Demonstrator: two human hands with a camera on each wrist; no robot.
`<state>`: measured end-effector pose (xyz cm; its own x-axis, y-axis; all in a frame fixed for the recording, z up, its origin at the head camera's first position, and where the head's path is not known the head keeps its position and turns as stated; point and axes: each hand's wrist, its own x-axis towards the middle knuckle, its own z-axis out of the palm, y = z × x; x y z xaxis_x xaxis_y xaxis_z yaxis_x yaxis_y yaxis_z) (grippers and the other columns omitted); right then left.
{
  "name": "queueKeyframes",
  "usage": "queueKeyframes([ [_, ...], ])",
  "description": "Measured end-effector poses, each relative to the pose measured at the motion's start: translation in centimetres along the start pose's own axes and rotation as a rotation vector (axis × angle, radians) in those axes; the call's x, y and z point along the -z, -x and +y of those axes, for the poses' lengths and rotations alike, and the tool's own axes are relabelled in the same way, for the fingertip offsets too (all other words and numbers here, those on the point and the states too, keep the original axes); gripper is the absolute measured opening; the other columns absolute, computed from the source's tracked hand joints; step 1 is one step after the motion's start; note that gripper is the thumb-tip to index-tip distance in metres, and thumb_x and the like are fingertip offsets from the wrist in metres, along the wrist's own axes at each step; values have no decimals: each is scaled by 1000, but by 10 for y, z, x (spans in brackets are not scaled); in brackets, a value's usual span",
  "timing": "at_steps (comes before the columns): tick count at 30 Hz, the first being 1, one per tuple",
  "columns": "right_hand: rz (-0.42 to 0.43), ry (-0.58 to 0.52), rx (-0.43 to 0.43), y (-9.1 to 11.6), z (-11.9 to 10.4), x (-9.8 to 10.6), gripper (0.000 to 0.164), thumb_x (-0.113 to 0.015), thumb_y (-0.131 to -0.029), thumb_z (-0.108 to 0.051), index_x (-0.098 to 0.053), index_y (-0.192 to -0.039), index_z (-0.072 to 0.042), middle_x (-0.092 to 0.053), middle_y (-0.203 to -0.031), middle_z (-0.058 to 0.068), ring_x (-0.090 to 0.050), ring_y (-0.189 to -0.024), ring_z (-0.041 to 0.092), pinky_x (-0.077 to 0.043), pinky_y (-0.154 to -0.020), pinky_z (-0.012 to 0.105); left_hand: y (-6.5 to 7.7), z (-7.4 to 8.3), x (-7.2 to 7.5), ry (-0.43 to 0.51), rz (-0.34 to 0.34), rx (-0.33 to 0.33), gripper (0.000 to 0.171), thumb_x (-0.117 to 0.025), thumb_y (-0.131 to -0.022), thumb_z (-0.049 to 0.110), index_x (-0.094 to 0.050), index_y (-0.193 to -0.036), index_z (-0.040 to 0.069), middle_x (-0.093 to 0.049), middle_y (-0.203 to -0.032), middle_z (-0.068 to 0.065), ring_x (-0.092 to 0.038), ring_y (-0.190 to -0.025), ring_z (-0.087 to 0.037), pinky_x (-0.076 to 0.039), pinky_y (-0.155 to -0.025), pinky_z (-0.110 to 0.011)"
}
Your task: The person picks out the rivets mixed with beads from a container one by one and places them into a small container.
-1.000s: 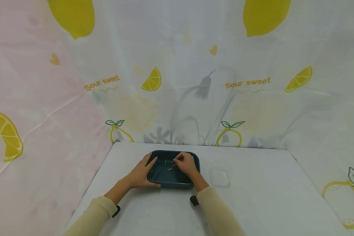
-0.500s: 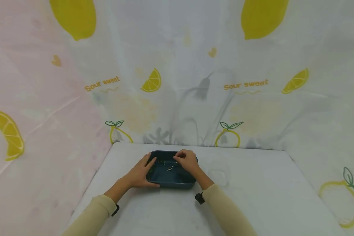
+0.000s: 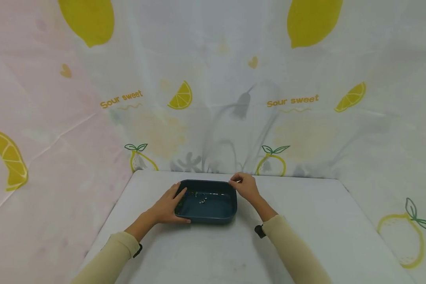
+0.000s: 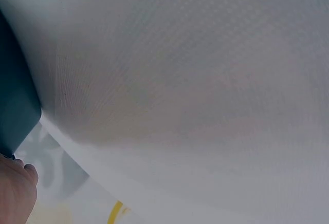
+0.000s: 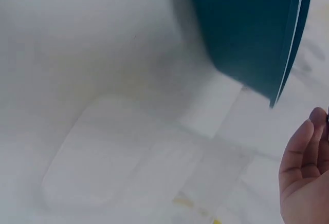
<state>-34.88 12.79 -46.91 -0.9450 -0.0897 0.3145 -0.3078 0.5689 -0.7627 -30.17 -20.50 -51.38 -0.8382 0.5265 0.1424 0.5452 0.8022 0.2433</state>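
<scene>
Small bits (image 3: 202, 200) lie in the blue tray (image 3: 206, 220), left of centre near the desk's (image 3: 305, 225) far edge; they look light, hard and easily fumbled, best taken singly by fingertips. The tray seems stiff, best held by its ends. The left hand (image 3: 165, 207) spreads, fingers extended, against its left end. The right hand (image 3: 246, 187) pinches a barely visible dark speck (image 5: 327, 125) toward the far edge. A clear container (image 5: 97, 152) lies nearby.

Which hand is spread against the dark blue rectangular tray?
The left hand, at the left end of the tray; the right hand, near its far right corner, has bent fingers.
</scene>
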Motion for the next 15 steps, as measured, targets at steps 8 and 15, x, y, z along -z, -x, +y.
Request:
queueKeyframes([
  [8, 4, 39, -15, 3, 12, 33, 9, -77, -86, -12, -72, -88, -4, -74, -82, 11, -69, -69, 16, -52, -60, 24, -1, -3, -2, 0, 3, 4, 123, -72, -67, 78, -26, -157, 8, -14, -163, -26, -19, -149, -46, -29, -114, -60],
  [15, 6, 102, -50, 10, 24, 61, 9, -75, -87, -12, -72, -89, -4, -74, -88, 12, -70, -76, 22, -53, -62, 27, 1, -4, -4, 12, 29, -14, 123, -69, -67, 80, -27, -156, 5, -17, -161, -29, -22, -146, -49, -31, -111, -62],
])
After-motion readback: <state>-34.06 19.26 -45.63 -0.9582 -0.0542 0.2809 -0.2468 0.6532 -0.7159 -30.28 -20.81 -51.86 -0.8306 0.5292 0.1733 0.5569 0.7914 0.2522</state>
